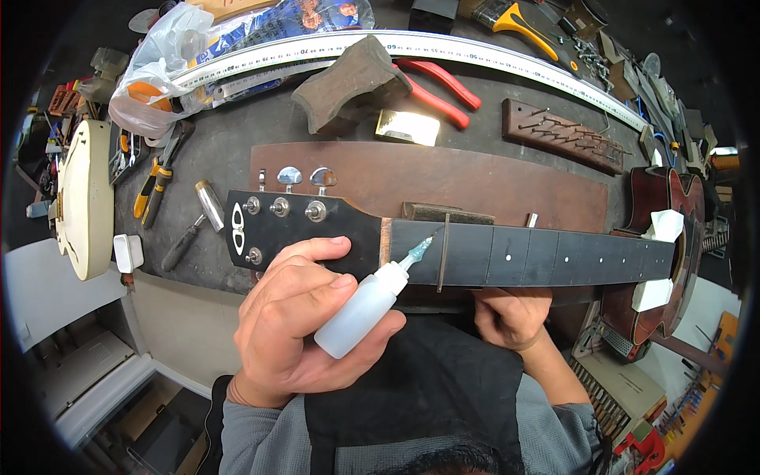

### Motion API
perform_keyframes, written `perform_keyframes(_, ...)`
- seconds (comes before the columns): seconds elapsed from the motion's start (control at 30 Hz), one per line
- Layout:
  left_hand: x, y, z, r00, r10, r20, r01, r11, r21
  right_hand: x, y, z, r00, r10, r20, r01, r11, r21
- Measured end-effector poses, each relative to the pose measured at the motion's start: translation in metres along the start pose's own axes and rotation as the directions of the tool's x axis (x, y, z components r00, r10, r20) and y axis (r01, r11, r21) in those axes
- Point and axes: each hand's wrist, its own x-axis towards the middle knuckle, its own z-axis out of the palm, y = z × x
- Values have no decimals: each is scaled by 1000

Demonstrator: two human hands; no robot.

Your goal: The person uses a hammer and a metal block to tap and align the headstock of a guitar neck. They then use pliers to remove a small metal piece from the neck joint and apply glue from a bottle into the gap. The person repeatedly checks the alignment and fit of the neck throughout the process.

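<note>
My left hand [285, 324] is closed around a small translucent squeeze bottle [358, 315], tilted up to the right. Its narrow bluish nozzle points down onto the black fretboard [507, 265] of a guitar neck. Just right of the tip, a thin strip of fret wire [443, 257] lies across the board, its ends reaching past both edges. Under the near edge of the neck, my right hand [513, 315] is curled against it, with its fingertips partly hidden. To the left is the black headstock [348, 229] with metal tuners; bare wood shows where it meets the fretboard.
Beneath the neck lies a brown board [396, 170]. Behind it are a dark shaped block [344, 87], red-handled pliers [443, 91], a rack of fret wires [558, 134] and a long ruler [507, 59]. A hammer [207, 207] lies left. The dark red guitar body [689, 206] is right.
</note>
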Motion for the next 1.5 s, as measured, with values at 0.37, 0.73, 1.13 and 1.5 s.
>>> perform_keyframes(0.37,1,2,0,1000,0,7,0,1000,10,0,0,0,1000,-7,-6,7,1000,-6)
perform_keyframes(0.73,2,4,-1,1000,-12,16,12,1000,5,1,0,0,1000,-11,-12,11,1000,-3)
perform_keyframes(1.13,3,6,-1,1000,-12,19,12,1000,10,0,-1,0,1000,-1,-10,1,1000,0)
perform_keyframes(1.5,2,7,0,1000,-18,15,17,1000,15,0,0,1,1000,-12,-13,12,1000,-6)
